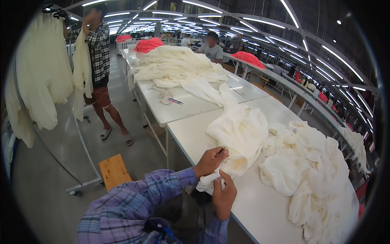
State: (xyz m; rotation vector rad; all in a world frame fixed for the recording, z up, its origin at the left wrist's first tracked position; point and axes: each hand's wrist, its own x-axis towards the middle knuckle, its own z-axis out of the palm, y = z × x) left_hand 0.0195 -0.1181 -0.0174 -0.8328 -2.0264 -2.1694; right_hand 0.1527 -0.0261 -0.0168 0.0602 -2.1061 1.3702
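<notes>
My left hand (pixel 210 162) is closed around a small dark pointed tool (pixel 221 150), whose exact kind I cannot make out. Its fingers also rest against a sheer cream cloth (pixel 239 128). With thumb and fingers pressed together, my right hand (pixel 224 198) pinches a gathered edge of the same cloth just below. The cloth spreads from my hands across the white table (pixel 191 134) and droops over its near edge. Beside it on the right lies a large heap of cream cloth (pixel 313 171).
A larger cream pile (pixel 178 67) covers the far table, near pens (pixel 175 101) and a thin metal tool (pixel 238 92). To the left, a person (pixel 99 44) stands by a wheeled rack of hanging cream garments (pixel 40 73). A wooden stool (pixel 114 171) is close by.
</notes>
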